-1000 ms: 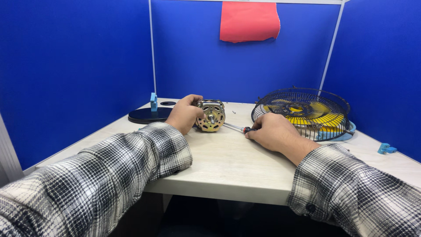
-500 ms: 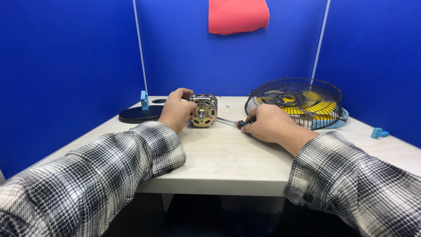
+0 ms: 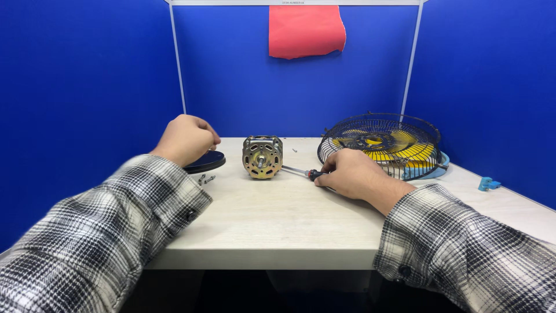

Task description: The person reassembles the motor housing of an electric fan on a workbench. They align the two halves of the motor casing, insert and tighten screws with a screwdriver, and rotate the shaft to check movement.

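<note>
A brass-coloured fan motor [image 3: 262, 156] stands on the pale table [image 3: 278, 220], its shaft facing me. My right hand [image 3: 353, 173] rests on the table to its right, shut on a screwdriver [image 3: 301, 171] with a black and red handle whose metal tip points at the motor. My left hand [image 3: 186, 139] is raised to the left of the motor, fingers curled in a fist, apart from the motor and hovering over a dark round disc [image 3: 205, 162]. I cannot see anything inside the fist.
A black wire fan guard [image 3: 379, 145] with yellow blades inside lies at the back right. Small screws [image 3: 205, 179] lie by the disc. A little blue part [image 3: 485, 184] sits at far right. Blue partition walls enclose the table; a red cloth [image 3: 306, 30] hangs behind.
My left hand has let go of the motor and lifted away to the left. The right hand keeps the screwdriver beside the motor. The view has tilted upward.
</note>
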